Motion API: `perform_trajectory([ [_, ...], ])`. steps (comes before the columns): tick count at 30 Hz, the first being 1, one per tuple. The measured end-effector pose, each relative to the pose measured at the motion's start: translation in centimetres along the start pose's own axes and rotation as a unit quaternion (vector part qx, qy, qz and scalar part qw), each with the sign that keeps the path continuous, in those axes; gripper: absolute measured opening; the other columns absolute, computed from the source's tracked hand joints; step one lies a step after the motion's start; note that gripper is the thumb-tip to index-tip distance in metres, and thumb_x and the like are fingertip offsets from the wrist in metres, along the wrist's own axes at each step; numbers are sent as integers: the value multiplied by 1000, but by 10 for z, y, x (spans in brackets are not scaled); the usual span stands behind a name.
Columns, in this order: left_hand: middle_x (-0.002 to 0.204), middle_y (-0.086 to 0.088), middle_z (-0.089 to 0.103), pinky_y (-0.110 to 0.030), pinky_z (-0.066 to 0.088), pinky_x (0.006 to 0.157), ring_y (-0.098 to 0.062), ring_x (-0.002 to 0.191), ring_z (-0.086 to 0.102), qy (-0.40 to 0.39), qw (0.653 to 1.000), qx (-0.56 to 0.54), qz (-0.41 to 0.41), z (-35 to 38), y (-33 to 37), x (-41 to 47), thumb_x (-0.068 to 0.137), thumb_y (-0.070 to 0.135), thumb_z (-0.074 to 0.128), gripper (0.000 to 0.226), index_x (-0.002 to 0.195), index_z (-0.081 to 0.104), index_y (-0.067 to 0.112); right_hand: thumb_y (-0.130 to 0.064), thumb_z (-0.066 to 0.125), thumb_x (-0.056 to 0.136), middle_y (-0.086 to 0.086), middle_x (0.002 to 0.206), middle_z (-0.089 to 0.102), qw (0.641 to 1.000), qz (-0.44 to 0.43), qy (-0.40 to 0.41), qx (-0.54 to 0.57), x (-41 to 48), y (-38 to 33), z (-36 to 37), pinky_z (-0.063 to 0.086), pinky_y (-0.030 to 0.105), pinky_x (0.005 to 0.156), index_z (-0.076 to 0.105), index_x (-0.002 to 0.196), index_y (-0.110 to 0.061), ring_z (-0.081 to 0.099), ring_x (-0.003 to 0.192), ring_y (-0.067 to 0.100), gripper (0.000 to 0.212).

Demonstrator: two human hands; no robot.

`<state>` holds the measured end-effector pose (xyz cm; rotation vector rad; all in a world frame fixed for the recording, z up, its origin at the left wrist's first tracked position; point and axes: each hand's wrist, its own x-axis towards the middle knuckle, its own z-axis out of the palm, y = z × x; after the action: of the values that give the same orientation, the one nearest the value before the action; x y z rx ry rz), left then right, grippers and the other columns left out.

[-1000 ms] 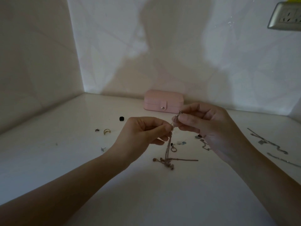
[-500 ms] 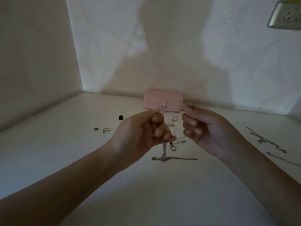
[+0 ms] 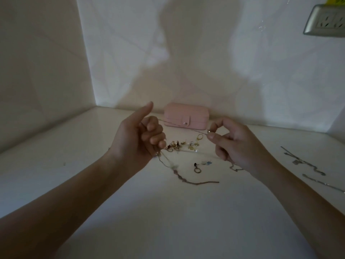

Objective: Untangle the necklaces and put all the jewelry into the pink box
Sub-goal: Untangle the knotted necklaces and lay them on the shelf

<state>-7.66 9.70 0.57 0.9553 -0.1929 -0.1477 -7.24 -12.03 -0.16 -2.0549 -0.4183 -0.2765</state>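
My left hand [image 3: 139, 138] has its fingers curled round one end of a thin chain, thumb sticking up. My right hand [image 3: 236, 144] pinches the chain's clasp end between thumb and forefinger. The tangled necklace [image 3: 179, 174] droops from my left hand to the white counter, its tail lying toward the right. The pink box [image 3: 186, 115] stands closed against the back wall, behind and between my hands. A cluster of gold earrings and small pearls [image 3: 186, 143] lies between the hands. A dark drop earring [image 3: 197, 167] lies nearer to me.
Two silver necklaces [image 3: 303, 162] lie stretched out on the counter at the right. Walls close the counter at the left and the back. A wall socket [image 3: 325, 20] hangs at the upper right.
My hands have drawn apart, left hand to the left and right hand to the right, stretching the chain between them. The earring cluster, hidden before, now shows between them.
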Motion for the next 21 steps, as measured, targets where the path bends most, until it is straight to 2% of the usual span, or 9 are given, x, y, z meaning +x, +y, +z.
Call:
perform_trajectory([
  [4, 48, 6, 30, -13, 17, 31, -3, 31, 22, -47, 996, 29, -74, -7, 5, 2, 78, 45, 51, 36, 78, 66, 12, -15, 51, 97, 2, 45, 49, 994, 54, 18, 90, 3, -1, -3, 20, 15, 35, 50, 88, -17, 25, 35, 10, 9],
  [5, 49, 5, 35, -12, 20, 30, -3, 31, 24, -71, 991, 50, -98, -9, 4, 1, 78, 46, 51, 37, 82, 68, 13, -13, 51, 97, 3, 46, 49, 985, 75, 20, 154, 4, -1, -4, 18, 15, 34, 49, 87, -15, 23, 34, 8, 10],
  [7, 50, 3, 45, -16, 41, 38, -5, 34, 39, -147, 975, 96, -137, -14, 2, -1, 76, 50, 57, 37, 66, 66, 15, -11, 51, 93, 6, 54, 59, 949, 112, 3, 296, 6, -2, -12, 15, 14, 29, 50, 83, -14, 21, 33, 4, 11],
  [9, 62, -2, 64, -31, 57, 77, -15, 62, 66, -230, 957, 113, -135, -19, 0, -1, 73, 48, 69, 39, 50, 58, 19, -14, 50, 88, 12, 83, 71, 891, 126, -72, 431, 9, 0, -23, 20, 10, 26, 59, 78, -13, 23, 33, 0, 14],
  [10, 75, -3, 71, -37, 50, 94, -20, 85, 71, -252, 952, 121, -121, -20, -2, 0, 72, 46, 74, 38, 49, 57, 21, -13, 48, 89, 15, 102, 71, 848, 126, -138, 497, 10, 3, -27, 29, 9, 28, 65, 82, -10, 29, 35, 1, 18],
  [12, 96, -3, 74, -41, 39, 106, -24, 112, 63, -246, 952, 142, -112, -19, -7, 1, 65, 45, 80, 31, 54, 63, 22, -9, 35, 100, 22, 132, 55, 736, 106, -246, 622, 12, 10, -32, 50, 17, 42, 61, 107, 3, 49, 50, 11, 29],
  [15, 91, -2, 72, -42, 50, 95, -25, 108, 65, -176, 959, 153, -161, -17, -16, 2, 65, 31, 83, 20, 70, 72, 16, -8, 25, 105, 26, 143, 41, 661, 65, -304, 683, 15, 16, -36, 53, 27, 49, 47, 119, 5, 66, 73, 31, 29],
  [18, 79, -7, 67, -35, 59, 77, -23, 85, 70, -104, 952, 197, -210, -16, -27, 2, 81, 10, 66, 2, 81, 65, 9, -8, 25, 104, 22, 146, 38, 658, 26, -326, 679, 15, 17, -38, 41, 22, 44, 47, 113, 1, 66, 75, 30, 24],
  [21, 68, -1, 64, -18, 50, 50, -7, 57, 60, -56, 933, 320, -154, -14, -34, 4, 86, -1, 61, 11, 90, 65, 9, -9, 27, 104, 17, 146, 39, 676, 9, -312, 667, 17, 19, -41, 33, 20, 45, 47, 110, -1, 62, 72, 25, 22],
])
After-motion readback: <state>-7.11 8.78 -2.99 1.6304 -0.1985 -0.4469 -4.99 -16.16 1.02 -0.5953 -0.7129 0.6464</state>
